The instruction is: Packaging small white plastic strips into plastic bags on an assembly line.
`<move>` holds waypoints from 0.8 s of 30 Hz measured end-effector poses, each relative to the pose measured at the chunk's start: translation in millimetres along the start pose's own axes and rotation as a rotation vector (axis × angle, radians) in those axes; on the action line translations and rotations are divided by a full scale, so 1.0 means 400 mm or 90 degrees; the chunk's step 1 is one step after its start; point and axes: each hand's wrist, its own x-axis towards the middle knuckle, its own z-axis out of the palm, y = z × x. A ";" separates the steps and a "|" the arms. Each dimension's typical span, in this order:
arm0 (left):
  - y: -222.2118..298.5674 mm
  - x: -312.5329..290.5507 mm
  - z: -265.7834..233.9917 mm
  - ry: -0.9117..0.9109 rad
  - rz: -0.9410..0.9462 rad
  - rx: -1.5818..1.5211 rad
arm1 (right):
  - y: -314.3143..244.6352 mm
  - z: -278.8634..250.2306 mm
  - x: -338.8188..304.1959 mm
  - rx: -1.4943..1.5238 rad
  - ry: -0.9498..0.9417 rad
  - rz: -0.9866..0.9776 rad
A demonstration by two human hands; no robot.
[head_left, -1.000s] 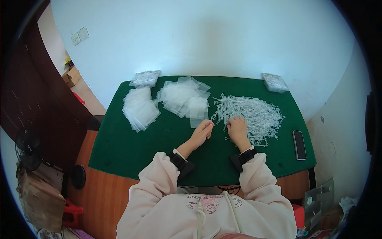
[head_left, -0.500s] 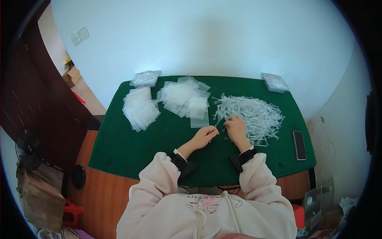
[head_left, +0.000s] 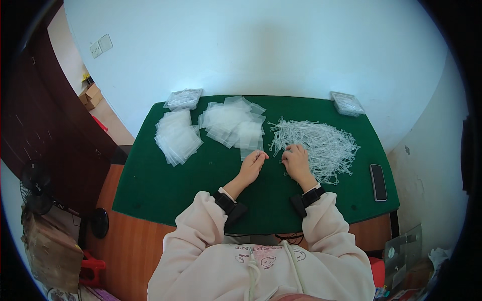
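A wide heap of thin, clear looped pieces (head_left: 324, 148) lies on the right half of the green-covered table. My right hand (head_left: 297, 161) rests at the heap's left edge, fingers curled down and pinched; what they hold is too small to make out. Just left of it, my left hand (head_left: 251, 168) is closed, thumb against fingers, beside the lower end of a spread of clear flat bags (head_left: 233, 123). Anything inside that hand is hidden. Farther left lies a second fanned stack of clear bags (head_left: 176, 138).
Clear packs stand at the far left corner (head_left: 184, 99) and far right corner (head_left: 347, 104) of the table (head_left: 165, 195). A phone (head_left: 378, 183) lies near the right edge. White wall (head_left: 241, 50) rises behind; a fan (head_left: 36, 183) and cardboard box (head_left: 52, 248) are at left.
My left hand has moved slightly up and left, away from my right hand, and turned more upright. My right hand has stayed at the heap's edge, its fingers shifting slightly.
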 end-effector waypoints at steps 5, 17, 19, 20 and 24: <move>0.009 -0.002 -0.007 0.080 0.023 0.022 | -0.025 -0.023 0.018 0.030 0.016 0.028; 0.009 0.001 -0.001 0.075 0.057 0.054 | -0.055 -0.026 0.019 0.437 0.039 0.085; 0.019 -0.004 0.002 0.060 -0.020 -0.018 | -0.046 -0.021 0.013 0.478 0.025 0.063; 0.024 -0.005 0.005 0.051 -0.059 -0.054 | -0.044 -0.019 0.009 0.478 0.025 0.065; 0.017 -0.009 0.002 0.009 -0.128 -0.119 | -0.073 -0.025 0.007 0.816 -0.076 0.221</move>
